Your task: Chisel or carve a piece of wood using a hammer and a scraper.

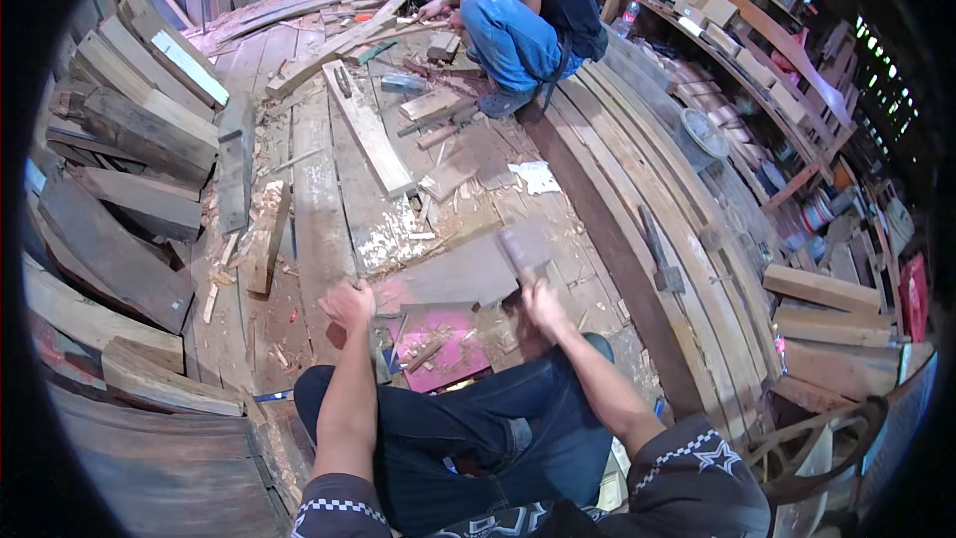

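Note:
My right hand (545,311) is closed on the handle of a mallet (519,251); its blunt head is smeared by motion and stands above the right end of a flat brown board (448,274). At the board's left end my left hand (350,305) makes a fist. Whatever its fingers grip is hidden. Between my bent knees and the board lies a bright pink sheet (438,344), with wood scraps on it.
Ahead, a crouching person in blue jeans (508,25) works near long timbers. A pale plank (366,130) carries a dark tool. Curved timbers (139,120) line the left. At right, a hammer (661,259) rests on stacked curved planks (637,169). Shavings litter the floor.

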{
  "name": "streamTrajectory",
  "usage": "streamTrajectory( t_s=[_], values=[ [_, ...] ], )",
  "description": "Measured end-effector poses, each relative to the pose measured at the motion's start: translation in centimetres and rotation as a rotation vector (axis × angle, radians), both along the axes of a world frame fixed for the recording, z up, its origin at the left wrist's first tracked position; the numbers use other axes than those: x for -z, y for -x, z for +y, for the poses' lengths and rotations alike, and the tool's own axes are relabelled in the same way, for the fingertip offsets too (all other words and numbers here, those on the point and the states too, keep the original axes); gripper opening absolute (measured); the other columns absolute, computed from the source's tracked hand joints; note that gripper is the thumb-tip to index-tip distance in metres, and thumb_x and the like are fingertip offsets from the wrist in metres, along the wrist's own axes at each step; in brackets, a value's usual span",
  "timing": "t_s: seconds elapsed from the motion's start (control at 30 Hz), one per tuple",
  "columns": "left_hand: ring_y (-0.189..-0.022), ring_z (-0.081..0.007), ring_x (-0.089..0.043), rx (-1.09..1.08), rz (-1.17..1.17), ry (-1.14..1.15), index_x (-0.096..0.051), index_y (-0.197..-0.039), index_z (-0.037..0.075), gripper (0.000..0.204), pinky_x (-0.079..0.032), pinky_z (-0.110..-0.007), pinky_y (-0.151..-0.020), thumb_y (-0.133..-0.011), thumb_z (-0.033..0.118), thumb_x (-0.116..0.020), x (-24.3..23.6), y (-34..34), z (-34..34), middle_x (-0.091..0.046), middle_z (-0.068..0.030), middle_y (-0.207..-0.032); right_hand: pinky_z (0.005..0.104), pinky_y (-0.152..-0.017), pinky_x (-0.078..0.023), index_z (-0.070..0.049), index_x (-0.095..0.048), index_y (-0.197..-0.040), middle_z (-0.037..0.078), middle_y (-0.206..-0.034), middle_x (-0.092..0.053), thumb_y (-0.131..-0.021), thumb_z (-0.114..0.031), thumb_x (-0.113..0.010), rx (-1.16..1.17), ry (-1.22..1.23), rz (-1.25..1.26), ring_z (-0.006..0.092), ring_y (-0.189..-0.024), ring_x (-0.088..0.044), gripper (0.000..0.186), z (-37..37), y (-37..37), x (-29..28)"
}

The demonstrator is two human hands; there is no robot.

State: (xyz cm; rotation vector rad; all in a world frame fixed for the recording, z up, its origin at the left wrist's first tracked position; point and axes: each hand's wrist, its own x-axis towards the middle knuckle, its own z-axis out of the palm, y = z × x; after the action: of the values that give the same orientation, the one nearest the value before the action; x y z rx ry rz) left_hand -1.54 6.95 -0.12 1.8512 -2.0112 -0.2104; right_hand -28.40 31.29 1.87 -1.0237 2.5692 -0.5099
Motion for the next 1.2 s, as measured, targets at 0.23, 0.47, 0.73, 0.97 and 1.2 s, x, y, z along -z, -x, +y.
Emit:
streamTrajectory(
  t_s=[0.23,0.47,0.73,0.97,1.2],
  values=[
    [-0.085,-0.0297,-0.062,-0.004,0.03,-0.057,-0.07,-0.079,0.009,0.024,-0.035,-0.042,-0.087,-0.074,0.029,-0.059,-1.2,0.2,-0.1,-0.067,-0.0156,-0.083,0.0547,-0.077,-0.047,0.009,-0.049,-0.103,0.035,-0.093,-0.059,-0.092,-0.037,-0.043,0.09,-0.007,-0.066,0.0506,-0.089,-0.059,0.047,-0.6,0.1,0.9],
    [-0.093,-0.0279,-0.061,-0.035,0.031,-0.07,-0.07,-0.082,0.008,0.027,-0.034,-0.042,-0.094,-0.076,0.03,-0.057,0.0,-1.3,0.1,-0.068,-0.0143,-0.088,0.0542,-0.069,-0.05,0.006,-0.051,-0.098,0.033,-0.082,-0.062,-0.09,-0.037,-0.045,-0.058,-0.047,0.011,0.0466,-0.079,-0.062,0.045,-0.9,-4.4,-0.9],
    [-0.101,-0.0268,-0.058,0.024,0.003,-0.136,-0.071,-0.086,0.007,0.038,-0.033,-0.04,-0.095,-0.079,0.038,-0.051,0.5,-0.6,-1.0,-0.067,-0.0151,-0.094,0.0577,-0.069,-0.048,0.006,-0.048,-0.105,0.034,-0.088,-0.06,-0.092,-0.035,-0.043,-0.184,0.003,0.106,0.0489,-0.082,-0.061,0.044,-1.1,-4.9,3.6],
    [-0.1,-0.0265,-0.059,0.021,-0.01,-0.176,-0.071,-0.085,0.005,0.036,-0.031,-0.039,-0.094,-0.076,0.034,-0.052,-1.6,-0.1,-0.7,-0.068,-0.0152,-0.092,0.0558,-0.077,-0.048,0.008,-0.047,-0.099,0.037,-0.087,-0.059,-0.094,-0.035,-0.041,-0.192,-0.038,0.074,0.0501,-0.086,-0.06,0.043,-4.0,-8.5,3.3],
    [-0.103,-0.026,-0.058,0.006,0.024,-0.231,-0.071,-0.085,0.007,0.033,-0.031,-0.039,-0.095,-0.075,0.033,-0.053,-0.3,-0.4,-0.7,-0.068,-0.0142,-0.094,0.0553,-0.074,-0.049,0.008,-0.046,-0.103,0.038,-0.085,-0.059,-0.094,-0.035,-0.042,-0.187,-0.065,-0.018,0.0515,-0.086,-0.058,0.043,-5.3,-13.8,1.7]
  ],
)
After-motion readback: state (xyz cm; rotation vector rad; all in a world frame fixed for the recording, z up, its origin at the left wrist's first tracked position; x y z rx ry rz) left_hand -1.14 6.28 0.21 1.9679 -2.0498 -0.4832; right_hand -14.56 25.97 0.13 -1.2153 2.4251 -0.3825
